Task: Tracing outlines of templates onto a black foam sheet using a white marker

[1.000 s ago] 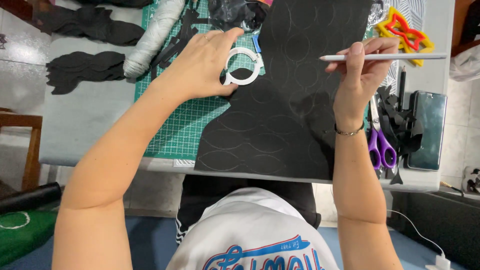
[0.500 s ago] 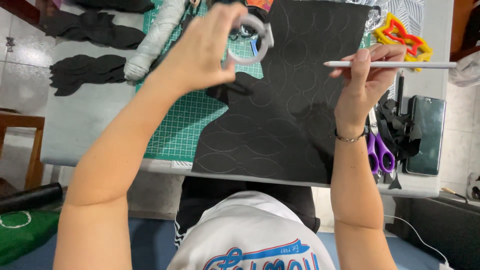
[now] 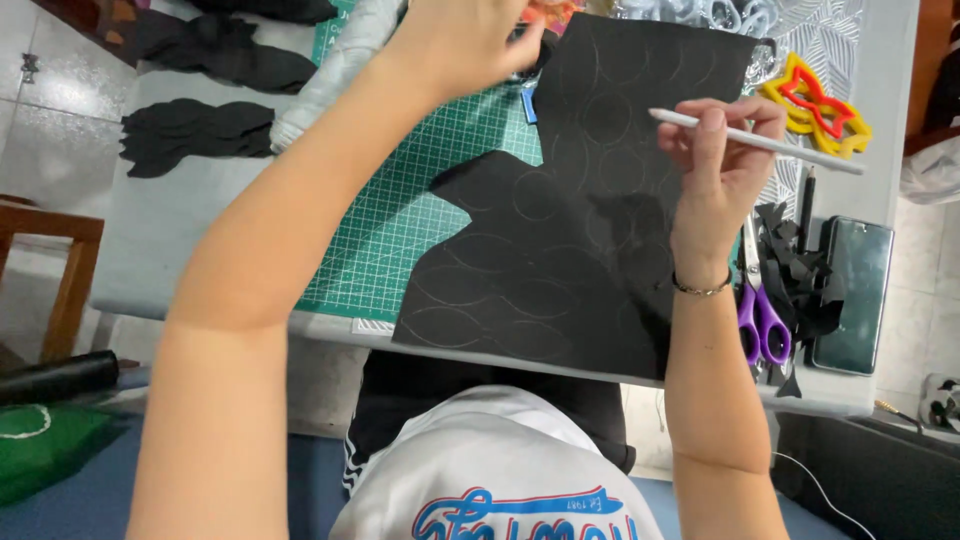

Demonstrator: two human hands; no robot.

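Currently the right hand (image 3: 722,165) pinches a white pencil (image 3: 755,142), its long axis running left to right, tip toward the black sheet (image 3: 560,260) directly beneath on the counter (image 3: 170,230). Farther out, the left hand (image 3: 470,40) reaches to the far edge, fingers curled; what it grips cannot be told.

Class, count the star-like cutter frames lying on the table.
2: a yellow frame and a red frame nested inside it, at the table's far right; more may lie hidden beyond the picture's top edge.
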